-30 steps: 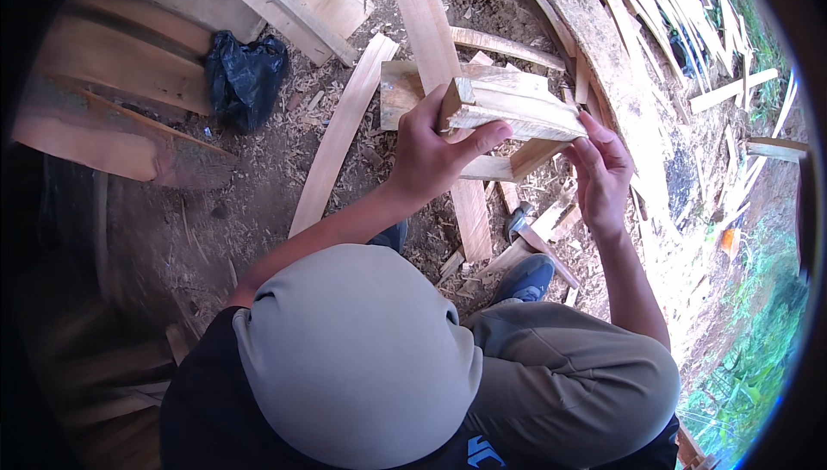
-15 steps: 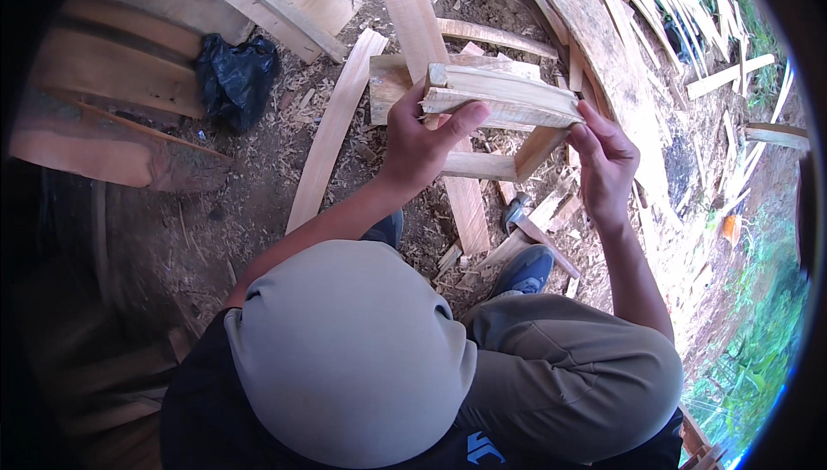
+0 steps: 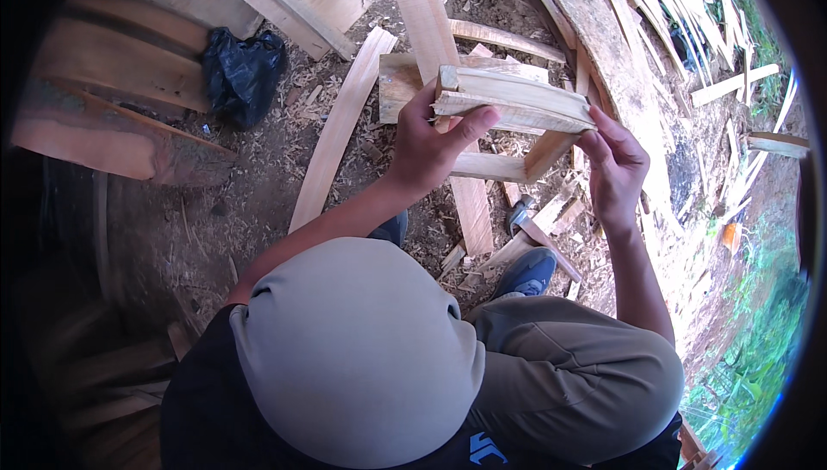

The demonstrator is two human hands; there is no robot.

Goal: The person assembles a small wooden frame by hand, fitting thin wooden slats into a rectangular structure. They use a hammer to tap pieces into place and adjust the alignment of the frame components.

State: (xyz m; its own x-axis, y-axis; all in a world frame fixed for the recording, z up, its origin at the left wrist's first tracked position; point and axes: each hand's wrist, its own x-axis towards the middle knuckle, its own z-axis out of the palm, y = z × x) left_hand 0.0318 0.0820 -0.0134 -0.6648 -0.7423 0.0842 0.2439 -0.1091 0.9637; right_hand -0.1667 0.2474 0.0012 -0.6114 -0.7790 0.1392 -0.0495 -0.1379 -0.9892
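Brown earthen ground strewn with pale curled wood shavings (image 3: 258, 199) spreads around the person, with scattered timber beyond. Between the two hands, raised in front of the knees, is a four-cornered frame of pale squared wooden bars (image 3: 512, 95). The left hand (image 3: 429, 147) is clamped on its left end, thumb along the near face; the right hand (image 3: 618, 160) pinches its right end between thumb and fingers, so the hands are well apart, joined only by the wood. The upper bar looks layered, with a rough, splintery edge near the left thumb and straight grain along its length; the short right side slopes down to a slimmer lower bar. Behind the frame lies a long flat board with a split top end (image 3: 420, 13). Nearer the shoe is a grey-headed hammer with a brown handle (image 3: 519, 213). Shaving-covered soil separates the left forearm from a crumpled black plastic bag (image 3: 244, 78), and a gap shows between the lower bar and the knees.
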